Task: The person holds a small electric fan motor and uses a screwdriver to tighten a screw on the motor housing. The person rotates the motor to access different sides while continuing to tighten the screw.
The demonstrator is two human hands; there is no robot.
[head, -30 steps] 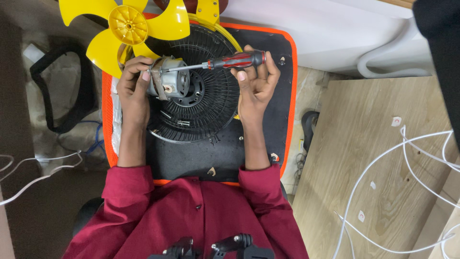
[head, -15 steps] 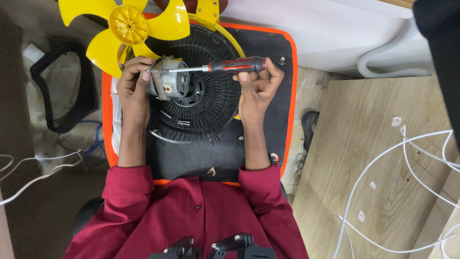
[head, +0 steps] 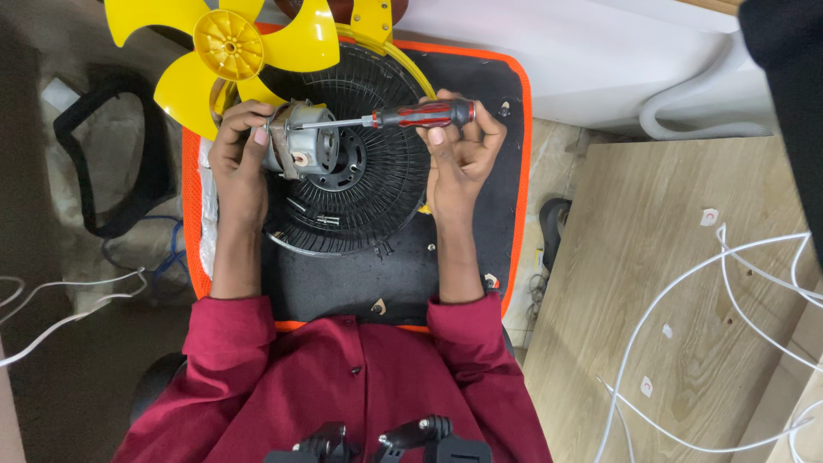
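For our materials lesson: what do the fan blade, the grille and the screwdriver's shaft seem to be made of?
Fan blade: glossy yellow, probably moulded plastic.
Grille: thin black wires, likely painted metal.
Screwdriver, held in the right hand: bare shiny shaft, apparently steel.

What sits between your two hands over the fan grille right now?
In the head view, the screwdriver's metal shaft spans the gap from the right hand to the left hand, crossing the grey fan motor on the black grille.
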